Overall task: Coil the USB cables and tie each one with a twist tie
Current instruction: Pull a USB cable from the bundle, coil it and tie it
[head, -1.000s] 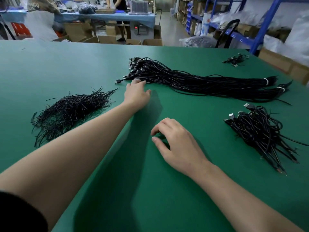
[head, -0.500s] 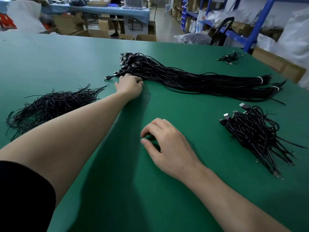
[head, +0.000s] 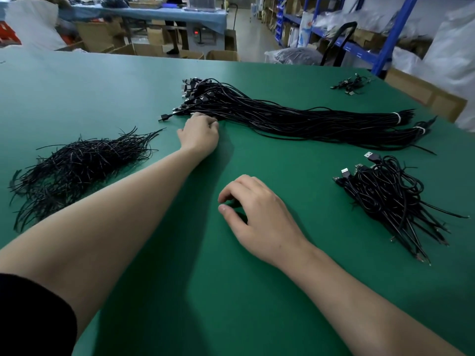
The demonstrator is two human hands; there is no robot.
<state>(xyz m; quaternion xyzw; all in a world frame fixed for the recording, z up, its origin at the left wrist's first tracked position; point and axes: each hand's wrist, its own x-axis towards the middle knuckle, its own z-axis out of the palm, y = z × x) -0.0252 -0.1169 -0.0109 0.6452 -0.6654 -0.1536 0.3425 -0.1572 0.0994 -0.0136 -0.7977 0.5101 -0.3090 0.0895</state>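
Head view: a person works at a green table.
Left hand: reaches to the near edge of the long bundle of USB cables, fingers curled against the strands; whether they pinch 1 cannot be told.
Right hand: rests on the table nearer the person, fingers loosely curled, nothing seen in it.
Twist ties: black heap at left, apart from both hands.
Looped cables: pile at right.

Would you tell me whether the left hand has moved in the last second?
Yes, slightly: the left hand stays by the cable bundle, beside its stray plug, but its fingers have curled onto the cables.
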